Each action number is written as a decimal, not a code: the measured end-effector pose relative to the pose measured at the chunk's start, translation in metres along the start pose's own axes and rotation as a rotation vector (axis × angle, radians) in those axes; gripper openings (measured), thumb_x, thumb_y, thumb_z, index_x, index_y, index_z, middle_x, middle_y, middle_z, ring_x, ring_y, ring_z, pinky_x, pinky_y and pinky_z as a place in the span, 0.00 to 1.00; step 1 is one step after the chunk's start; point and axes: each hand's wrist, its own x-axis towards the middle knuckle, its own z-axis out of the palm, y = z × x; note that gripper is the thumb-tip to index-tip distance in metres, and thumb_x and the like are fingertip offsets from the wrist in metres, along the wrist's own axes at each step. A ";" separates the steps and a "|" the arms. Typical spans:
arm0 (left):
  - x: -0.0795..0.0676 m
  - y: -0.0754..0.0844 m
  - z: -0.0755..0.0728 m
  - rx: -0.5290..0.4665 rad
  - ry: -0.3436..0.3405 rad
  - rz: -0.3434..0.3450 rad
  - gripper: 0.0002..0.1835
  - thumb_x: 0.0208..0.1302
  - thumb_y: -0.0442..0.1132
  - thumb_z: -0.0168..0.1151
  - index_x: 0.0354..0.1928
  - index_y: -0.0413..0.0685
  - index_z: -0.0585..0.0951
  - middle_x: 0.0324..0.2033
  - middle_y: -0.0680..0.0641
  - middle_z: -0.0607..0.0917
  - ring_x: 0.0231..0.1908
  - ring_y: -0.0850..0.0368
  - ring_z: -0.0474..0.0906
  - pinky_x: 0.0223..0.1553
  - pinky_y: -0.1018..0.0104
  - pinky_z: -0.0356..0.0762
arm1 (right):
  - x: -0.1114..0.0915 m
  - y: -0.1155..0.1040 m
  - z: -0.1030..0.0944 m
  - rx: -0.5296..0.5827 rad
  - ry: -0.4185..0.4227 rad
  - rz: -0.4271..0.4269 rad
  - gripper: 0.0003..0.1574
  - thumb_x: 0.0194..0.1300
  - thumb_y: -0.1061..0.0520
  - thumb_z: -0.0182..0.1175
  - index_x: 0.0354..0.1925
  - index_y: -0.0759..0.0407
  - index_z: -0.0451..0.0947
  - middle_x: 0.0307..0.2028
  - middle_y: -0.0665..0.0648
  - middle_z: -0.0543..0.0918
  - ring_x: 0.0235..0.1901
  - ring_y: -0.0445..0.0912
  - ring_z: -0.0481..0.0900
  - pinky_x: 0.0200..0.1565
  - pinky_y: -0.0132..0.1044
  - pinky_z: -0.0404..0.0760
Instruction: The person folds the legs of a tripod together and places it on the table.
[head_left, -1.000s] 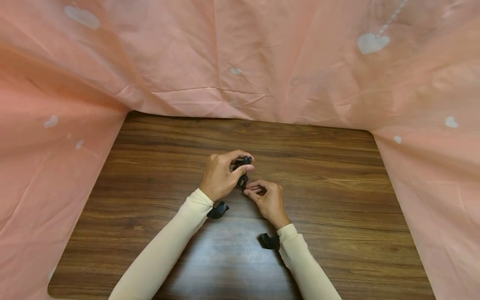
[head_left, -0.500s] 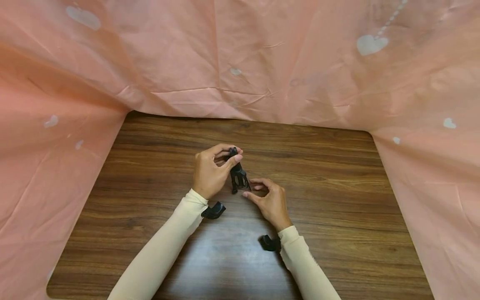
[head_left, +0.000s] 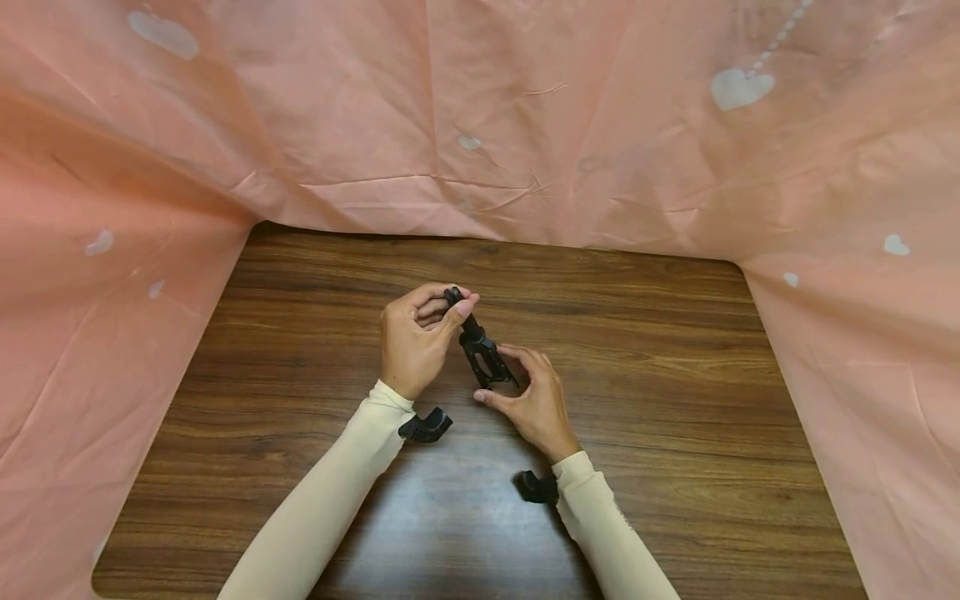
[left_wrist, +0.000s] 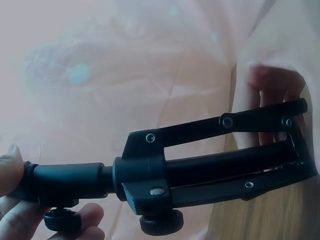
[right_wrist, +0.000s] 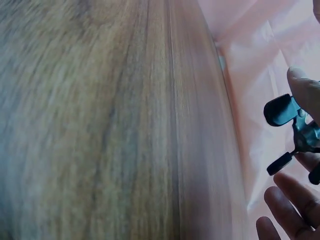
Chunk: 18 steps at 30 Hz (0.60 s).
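Observation:
A small black tripod [head_left: 483, 354] with its legs folded close together is held aslant above the table. My left hand [head_left: 412, 342] grips its top end between thumb and fingers. In the left wrist view the tripod's shaft [left_wrist: 75, 180], two knobs and hinged legs [left_wrist: 195, 132] show plainly. My right hand [head_left: 536, 400] is at the leg end, thumb and index finger spread on either side of it. Seen from the right wrist, the dark rounded feet [right_wrist: 281, 110] spread between the thumb and the loosely extended fingers [right_wrist: 290, 205].
A brown wood-grain table [head_left: 322, 275] lies under both hands. Pink cloth [head_left: 495, 117] with pale hearts hangs around its back and sides. Black wrist devices [head_left: 426, 425] sit at the cuffs of the cream sleeves [head_left: 322, 500].
My left hand has moved left and slightly away, turning the tripod so its legs show lengthwise. My right thumb and fingers have spread from a pinch around the leg end.

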 end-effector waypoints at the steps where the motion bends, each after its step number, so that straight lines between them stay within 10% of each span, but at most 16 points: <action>1: 0.000 0.000 0.000 -0.020 0.000 -0.003 0.11 0.68 0.35 0.74 0.46 0.33 0.88 0.43 0.37 0.93 0.44 0.58 0.93 0.48 0.65 0.90 | 0.000 0.000 0.000 0.002 0.000 -0.002 0.47 0.46 0.41 0.88 0.64 0.44 0.83 0.62 0.48 0.86 0.61 0.48 0.79 0.65 0.52 0.76; 18: -0.006 -0.012 -0.036 -0.063 -0.076 -0.077 0.11 0.68 0.32 0.73 0.47 0.30 0.87 0.44 0.33 0.92 0.47 0.56 0.93 0.52 0.64 0.89 | 0.005 0.002 -0.027 -0.024 0.032 -0.079 0.38 0.47 0.55 0.88 0.58 0.49 0.86 0.50 0.54 0.90 0.51 0.58 0.81 0.54 0.51 0.77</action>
